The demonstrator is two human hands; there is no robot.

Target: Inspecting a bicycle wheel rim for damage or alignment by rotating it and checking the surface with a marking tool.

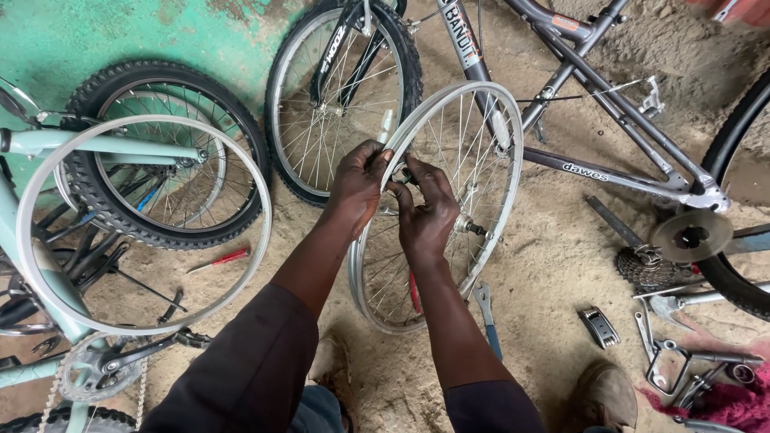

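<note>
A bare silver spoked wheel (481,144) stands upright on the sandy ground in front of me. My left hand (358,183) grips its rim near the top left. My right hand (425,210) is closed on a small dark tool at the spokes just inside the rim, right beside the left hand. The wheel's hub and axle (468,226) show to the right of my right hand.
A grey bicycle (593,120) lies behind the wheel. A pale green bicycle frame (48,281) with a bare rim (261,240) and a tyred wheel (172,80) lies left. A red screwdriver (220,259), a wrench (486,313), a cassette (646,269) and loose tools (682,365) lie around.
</note>
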